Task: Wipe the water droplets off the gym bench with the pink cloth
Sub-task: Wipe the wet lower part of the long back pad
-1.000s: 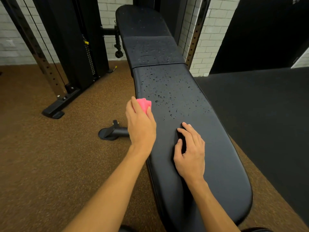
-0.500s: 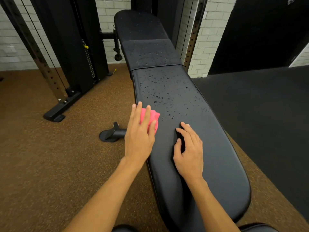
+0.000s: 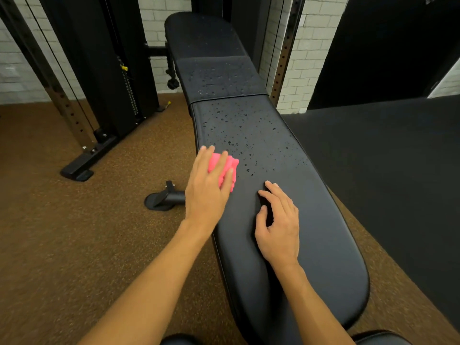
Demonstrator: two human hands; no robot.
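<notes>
Left hand [image 3: 206, 190], fingers straight, presses a crumpled bright pink cloth [image 3: 230, 168] against the left edge of the black gym bench [image 3: 311, 220]. Water droplets [image 3: 239, 125] bead the padding beyond. Right hand [image 3: 280, 227] rests nearby, fingers loosely spread, holding nothing.

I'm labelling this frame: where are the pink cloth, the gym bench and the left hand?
pink cloth [image 3: 234, 163], head view, its right edge past the fingers
gym bench [image 3: 323, 245], head view, dry near pad
left hand [image 3: 206, 190], head view, back of the hand

Cloth [image 3: 230, 168] at the bench's [image 3: 323, 245] left edge, under the left grip [image 3: 206, 190] — droplets [image 3: 236, 125] beyond; right grip [image 3: 278, 227] rests nearer, mid-bench.
</notes>
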